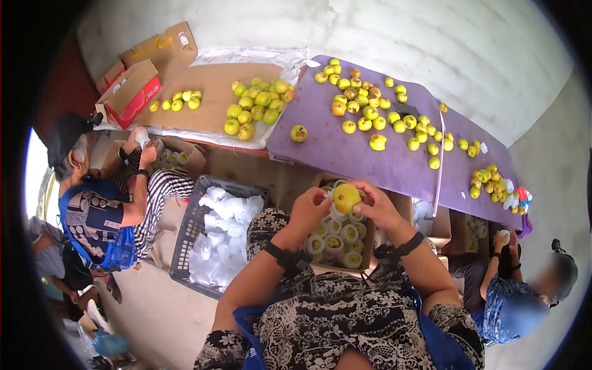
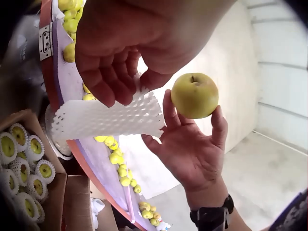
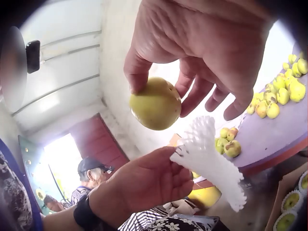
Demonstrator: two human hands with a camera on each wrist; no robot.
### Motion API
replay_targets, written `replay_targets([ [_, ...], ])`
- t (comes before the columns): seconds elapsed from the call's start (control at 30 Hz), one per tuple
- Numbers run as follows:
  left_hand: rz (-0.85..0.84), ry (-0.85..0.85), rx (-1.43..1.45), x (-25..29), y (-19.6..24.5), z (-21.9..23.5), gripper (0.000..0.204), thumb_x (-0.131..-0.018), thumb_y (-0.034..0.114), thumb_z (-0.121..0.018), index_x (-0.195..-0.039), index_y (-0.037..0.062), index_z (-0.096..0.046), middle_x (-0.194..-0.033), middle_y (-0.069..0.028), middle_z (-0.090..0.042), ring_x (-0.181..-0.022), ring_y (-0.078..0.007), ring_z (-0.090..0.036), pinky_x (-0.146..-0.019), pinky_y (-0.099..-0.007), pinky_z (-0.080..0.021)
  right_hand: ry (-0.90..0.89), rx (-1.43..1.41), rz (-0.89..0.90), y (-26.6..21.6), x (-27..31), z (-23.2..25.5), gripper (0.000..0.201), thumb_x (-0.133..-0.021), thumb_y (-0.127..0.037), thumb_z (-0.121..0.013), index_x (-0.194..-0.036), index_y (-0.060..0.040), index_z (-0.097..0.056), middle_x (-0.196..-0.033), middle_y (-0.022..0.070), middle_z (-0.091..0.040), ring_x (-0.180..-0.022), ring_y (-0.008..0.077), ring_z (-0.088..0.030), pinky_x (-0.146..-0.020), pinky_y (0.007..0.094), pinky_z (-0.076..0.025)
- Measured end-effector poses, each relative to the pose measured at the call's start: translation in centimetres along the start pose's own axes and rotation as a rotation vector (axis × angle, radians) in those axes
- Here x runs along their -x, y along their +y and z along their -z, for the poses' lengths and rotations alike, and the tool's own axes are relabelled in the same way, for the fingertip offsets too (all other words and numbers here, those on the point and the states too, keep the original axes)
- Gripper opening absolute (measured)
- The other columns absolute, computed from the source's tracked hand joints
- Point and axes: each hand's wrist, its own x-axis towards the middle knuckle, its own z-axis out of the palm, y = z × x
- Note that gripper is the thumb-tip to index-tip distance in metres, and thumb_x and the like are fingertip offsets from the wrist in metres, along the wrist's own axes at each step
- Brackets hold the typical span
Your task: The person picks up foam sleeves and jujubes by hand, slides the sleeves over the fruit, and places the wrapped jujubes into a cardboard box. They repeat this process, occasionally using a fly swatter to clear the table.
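My right hand point(image 1: 380, 213) holds a yellow-green apple point(image 1: 346, 199) between thumb and fingertips, raised above an open carton. The right wrist view shows a dark spot on the apple's side. My left hand point(image 1: 310, 213) pinches one end of a white foam net sleeve point(image 2: 108, 120), which hangs sideways from the fingers in the left wrist view. The sleeve is flat and slightly flared at its end, close beside the apple but apart from it. Below the hands, the carton point(image 2: 55, 192) holds several apples point(image 2: 36, 147) in foam nets.
A dark plastic crate point(image 1: 179, 259) full of white foam nets point(image 1: 222, 237) stands at my left. Loose apples point(image 1: 370, 113) lie across the purple-covered table point(image 1: 314, 148) ahead and on the cardboard point(image 1: 209, 80) beside it. One person point(image 1: 102, 203) sits at left, another point(image 1: 512, 296) at right.
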Motion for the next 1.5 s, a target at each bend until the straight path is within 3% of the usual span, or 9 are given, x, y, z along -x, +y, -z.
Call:
replay_targets([
  [0.37,0.016,-0.12,0.228,2.4,2.3,0.0,0.013,-0.092,0.013,-0.063,-0.1,0.0034,-0.059,-0.088,-0.0008,-0.064,-0.075,-0.0074,-0.061,-0.065,-0.022,-0.052,-0.042,0.0,-0.139,-0.5,2.7,0.0,0.048,-0.082,-0.004,-0.068,-0.126,-0.0038,-0.048,-0.125,0.0036,-0.053,-0.116,0.0137,-0.052,-0.1,0.0309,-0.042],
  [0.67,-0.135,-0.15,0.041,3.2,4.1,-0.7,0.011,-0.091,0.012,-0.062,-0.098,0.0033,-0.059,-0.085,0.0005,-0.062,-0.071,-0.0049,-0.057,-0.063,-0.021,-0.048,0.1,0.497,-0.01,-2.6,4.5,-2.5,0.066,-0.075,-0.008,-0.077,-0.132,-0.0071,-0.045,-0.119,0.0061,-0.052,-0.113,0.0181,-0.053,-0.087,0.033,-0.052],
  [0.73,-0.195,-0.133,-0.06,3.5,4.4,-0.9,0.012,-0.092,0.013,-0.062,-0.097,0.003,-0.059,-0.084,0.0007,-0.062,-0.071,-0.0048,-0.056,-0.063,-0.0211,-0.047,0.137,0.657,0.108,-3.0,4.6,-3.0,0.073,-0.07,-0.015,-0.082,-0.133,-0.0054,-0.046,-0.12,0.0115,-0.052,-0.111,0.0241,-0.054,-0.09,0.0352,-0.05],
  [0.9,-0.317,-0.132,-0.231,4.9,5.7,-1.7,0.011,-0.093,0.012,-0.061,-0.098,0.0026,-0.058,-0.084,0.0014,-0.061,-0.073,-0.0049,-0.056,-0.066,-0.0213,-0.047,0.2,0.773,0.202,-3.1,4.5,-3.0,0.07,-0.067,-0.013,-0.084,-0.127,-0.0065,-0.049,-0.119,0.01,-0.049,-0.11,0.0224,-0.053,-0.086,0.0337,-0.051],
  [1.0,-0.353,-0.109,0.016,5.1,4.5,-1.6,0.011,-0.096,0.015,-0.057,-0.099,0.0041,-0.057,-0.087,0.0005,-0.061,-0.078,-0.0063,-0.057,-0.071,-0.0219,-0.047,0.3,0.683,0.209,-2.8,4.5,-3.2,0.066,-0.066,-0.007,-0.085,-0.121,-0.0078,-0.048,-0.116,0.0075,-0.047,-0.11,0.0194,-0.052,-0.083,0.033,-0.053],
  [1.03,-0.247,-0.09,0.168,4.9,3.6,-1.1,0.012,-0.098,0.017,-0.054,-0.101,0.0052,-0.056,-0.09,-0.0003,-0.06,-0.081,-0.0074,-0.057,-0.073,-0.0235,-0.048,0.361,0.592,0.203,-2.7,4.4,-3.2,0.066,-0.064,-0.005,-0.086,-0.118,-0.0082,-0.048,-0.115,0.0072,-0.047,-0.109,0.0186,-0.052,-0.084,0.0329,-0.053],
  [1.17,-0.076,-0.111,0.446,4.8,0.5,-1.7,0.018,-0.102,0.023,-0.047,-0.108,0.0079,-0.052,-0.105,-0.0032,-0.06,-0.096,-0.0106,-0.058,-0.082,-0.0292,-0.051,0.365,0.444,0.253,-1.5,3.9,-3.2,0.069,-0.062,-0.011,-0.089,-0.115,-0.0081,-0.046,-0.119,0.0083,-0.045,-0.109,0.0215,-0.052,-0.084,0.0344,-0.053],
  [1.27,-0.097,-0.136,0.618,5.6,2.0,-3.3,0.024,-0.1,0.028,-0.052,-0.11,0.0066,-0.047,-0.11,-0.0047,-0.058,-0.101,-0.0142,-0.059,-0.087,-0.0337,-0.051,0.349,0.521,0.361,-1.5,3.6,-4.1,0.069,-0.061,-0.009,-0.089,-0.112,-0.0089,-0.043,-0.118,0.0087,-0.043,-0.109,0.0218,-0.052,-0.085,0.0344,-0.053],
  [1.5,-0.141,-0.364,0.543,5.5,1.2,-2.2,0.031,-0.1,0.023,-0.051,-0.125,0.0055,-0.044,-0.128,-0.0076,-0.05,-0.112,-0.0181,-0.055,-0.094,-0.0372,-0.049,0.367,0.559,0.614,-1.6,3.2,-4.2,0.073,-0.056,-0.009,-0.092,-0.109,-0.0094,-0.041,-0.118,0.0133,-0.044,-0.106,0.0249,-0.054,-0.084,0.0351,-0.053],
])
